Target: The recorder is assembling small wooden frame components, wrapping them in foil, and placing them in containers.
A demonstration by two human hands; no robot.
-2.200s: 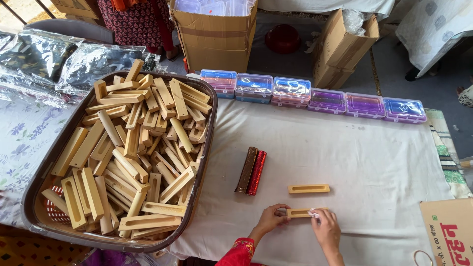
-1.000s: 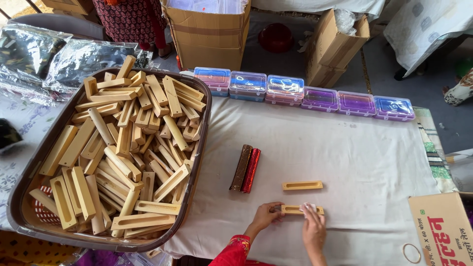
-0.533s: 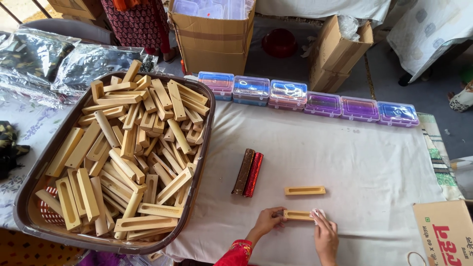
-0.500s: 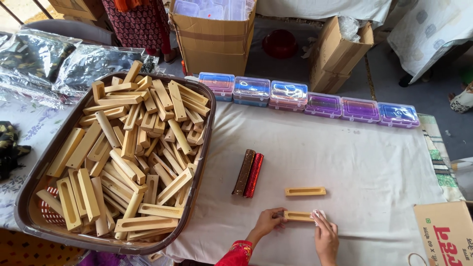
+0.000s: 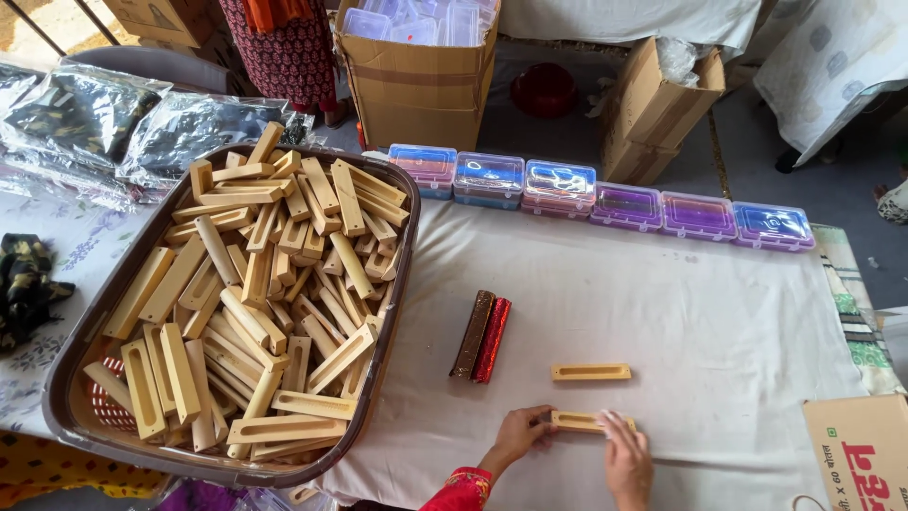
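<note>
Table (image 5: 681, 312) w/ white cloth filled most of the frame; big dark tray (image 5: 85, 341) at left, heaped w/ pale wooden slotted blocks (image 5: 274, 284). Row of clear plastic boxes (image 5: 605, 199) w/ pink and purple contents ran along the table's far edge, upper centre to right. Cardboard boxes (image 5: 416, 85) stood beyond, top of frame. Near centre lay two glittery sticks (image 5: 480, 336), one brown, one red, touching side by side. One wooden block (image 5: 590, 372) lay alone, lower centre-right.

Just below it, a second slotted block (image 5: 577, 419) lay flat on the cloth btwn both hands. Left hand (image 5: 522, 433) pinched its left end, grip closed on it. Right hand (image 5: 626, 456) lay over its right end, fingers flat; whether it actually gripped, can't tell.

Judgement: to do this well, keep the held block flat, slot up, parallel to the one above, ends lined up, hands steady at both ends so it doesn't skew.
</note>
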